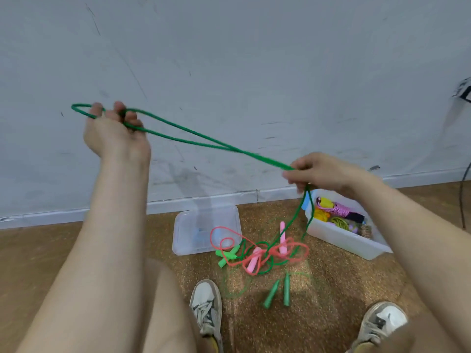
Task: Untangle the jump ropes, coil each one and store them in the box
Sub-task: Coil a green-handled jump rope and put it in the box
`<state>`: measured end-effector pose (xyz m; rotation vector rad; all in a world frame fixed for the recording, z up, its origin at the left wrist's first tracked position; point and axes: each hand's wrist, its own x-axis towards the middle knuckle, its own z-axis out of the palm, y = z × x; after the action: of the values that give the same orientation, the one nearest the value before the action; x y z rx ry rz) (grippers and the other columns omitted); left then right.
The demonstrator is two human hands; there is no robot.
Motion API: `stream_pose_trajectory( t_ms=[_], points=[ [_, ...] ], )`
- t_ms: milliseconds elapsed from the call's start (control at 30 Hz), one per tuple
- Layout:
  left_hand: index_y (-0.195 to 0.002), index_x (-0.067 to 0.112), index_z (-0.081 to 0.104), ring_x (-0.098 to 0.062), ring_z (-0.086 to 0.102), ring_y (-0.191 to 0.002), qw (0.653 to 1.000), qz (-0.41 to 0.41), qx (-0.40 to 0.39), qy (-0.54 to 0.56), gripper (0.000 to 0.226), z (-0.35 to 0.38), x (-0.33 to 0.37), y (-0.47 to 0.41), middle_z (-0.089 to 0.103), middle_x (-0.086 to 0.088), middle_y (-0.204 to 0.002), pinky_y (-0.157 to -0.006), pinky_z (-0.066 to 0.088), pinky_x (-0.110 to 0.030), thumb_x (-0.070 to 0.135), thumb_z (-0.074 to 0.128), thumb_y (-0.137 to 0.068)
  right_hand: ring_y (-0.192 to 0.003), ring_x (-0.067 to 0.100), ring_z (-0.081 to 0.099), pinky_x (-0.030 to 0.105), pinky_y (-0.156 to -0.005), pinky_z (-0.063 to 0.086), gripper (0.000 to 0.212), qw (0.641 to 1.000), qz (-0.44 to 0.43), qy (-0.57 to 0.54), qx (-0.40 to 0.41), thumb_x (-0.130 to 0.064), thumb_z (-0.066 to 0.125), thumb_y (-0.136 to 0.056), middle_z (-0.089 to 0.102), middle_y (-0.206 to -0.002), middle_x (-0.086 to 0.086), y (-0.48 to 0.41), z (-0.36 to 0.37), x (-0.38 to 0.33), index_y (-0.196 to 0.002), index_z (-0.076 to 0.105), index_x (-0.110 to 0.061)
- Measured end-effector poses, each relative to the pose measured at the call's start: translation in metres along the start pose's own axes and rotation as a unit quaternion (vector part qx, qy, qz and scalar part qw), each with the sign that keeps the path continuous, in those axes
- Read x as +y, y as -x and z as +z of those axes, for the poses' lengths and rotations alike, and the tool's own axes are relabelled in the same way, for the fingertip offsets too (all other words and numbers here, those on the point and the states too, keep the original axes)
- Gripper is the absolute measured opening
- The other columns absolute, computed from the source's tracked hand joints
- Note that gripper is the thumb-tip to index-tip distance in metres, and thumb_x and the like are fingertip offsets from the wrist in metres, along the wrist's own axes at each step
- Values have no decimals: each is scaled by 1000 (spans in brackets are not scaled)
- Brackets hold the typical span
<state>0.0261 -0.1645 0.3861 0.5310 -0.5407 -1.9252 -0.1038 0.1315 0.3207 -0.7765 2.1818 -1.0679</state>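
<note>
left grip (114,131) raised, palm toward the camera, fingers curled round a loop of the green rope (193,137); one small bight stuck out past the fingers to the left. right grip (321,174) lower and to the right, pinching two strands of the same rope where they ran together. between the two grips the doubled rope hung taut in a long narrow loop, probably held apart this way to measure out one coil-length and keep the strands from crossing. below the right grip the rope dropped to the floor (76,250) and ran into the tangle (257,253), so it was not yet free. in the tangle: a red rope (224,229) in loose loops, pink handles (282,235), light green handles (228,254). two dark green handles (271,294) lay just in front of it, likely the held rope's ends, though the join was too fine to trace. the box (341,240) sat to the right by the wall (254,59), already holding several coloured bundles, placed within reach of the right grip. a clear lid (204,222) lay flat to the left of the tangle, touching the red rope's loop. shoes (207,307) at the bottom edge. no label, brand or writing readable anywhere.
</note>
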Motion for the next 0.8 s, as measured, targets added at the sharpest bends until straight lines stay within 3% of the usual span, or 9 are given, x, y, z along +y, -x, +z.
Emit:
stream_pose_trajectory(
  t_ms=[100,167,233,267,300,433,533,633,800],
  points=[
    [-115,14,50,-12,49,-39,931,42,-22,-362,38,-8,-5,3,55,-5,-66,-46,37,-20,-5,32,-88,-45,10,34,23,-54,38,23,973,-20,-224,46,-18,54,-97,36,-50,-5,4,-15,-7,-78,62,-9],
    [-123,11,51,-17,66,-61,747,6,-121,-653,39,-12,-15,9,65,-11,-86,-57,46,-25,-1,50,-85,-42,6,22,18,-44,26,25,951,-41,-303,49,-17,48,-100,27,-49,-9,7,-16,-21,-80,60,-8],
    [-126,8,48,-32,62,-99,448,7,-170,-878,40,-16,-22,21,61,-16,-112,-77,47,-34,18,57,-88,-42,5,17,18,-41,13,26,950,-62,-304,36,-16,46,-101,24,-49,-10,7,-9,-32,-81,59,-7],
    [-124,7,47,-36,56,-108,354,34,-167,-920,40,-14,-25,28,59,-17,-118,-81,44,-36,26,55,-89,-42,5,17,19,-41,11,26,955,-72,-287,28,-16,46,-101,24,-49,-9,8,-4,-36,-81,60,-7],
    [-123,7,47,-37,52,-113,344,73,-160,-923,41,-9,-26,37,57,-16,-121,-84,43,-37,30,55,-89,-42,6,17,19,-41,11,25,960,-83,-266,19,-17,47,-101,24,-49,-9,8,1,-40,-81,61,-8],
    [-120,21,55,-16,52,-119,588,159,-372,-701,34,13,-43,80,60,3,-123,-103,39,-32,40,57,-92,-43,7,17,19,-41,12,23,968,-116,-222,-9,-16,52,-98,26,-48,-9,7,12,-51,-83,65,-5],
    [-88,22,67,-12,60,-71,507,-11,-514,-692,34,14,-55,108,64,9,-68,-76,49,-29,49,48,-94,-42,7,21,19,-41,15,19,972,-124,-202,-10,-9,57,-94,30,-46,-7,7,9,-53,-80,64,2],
    [-61,21,60,-4,38,-42,522,132,-476,-695,40,20,-53,102,41,10,-41,-48,30,-18,44,54,-93,-47,14,43,20,-48,35,15,971,-91,-218,-42,-2,59,-88,44,-50,2,7,3,-44,-75,64,0],
    [-62,20,48,-8,24,-40,900,188,-275,-282,42,48,-19,98,31,9,-43,-42,18,-20,34,40,-101,-57,1,56,19,-59,43,13,989,-8,113,-95,-21,68,-87,68,-64,-4,-2,26,-3,-76,73,-18]
  ],
)
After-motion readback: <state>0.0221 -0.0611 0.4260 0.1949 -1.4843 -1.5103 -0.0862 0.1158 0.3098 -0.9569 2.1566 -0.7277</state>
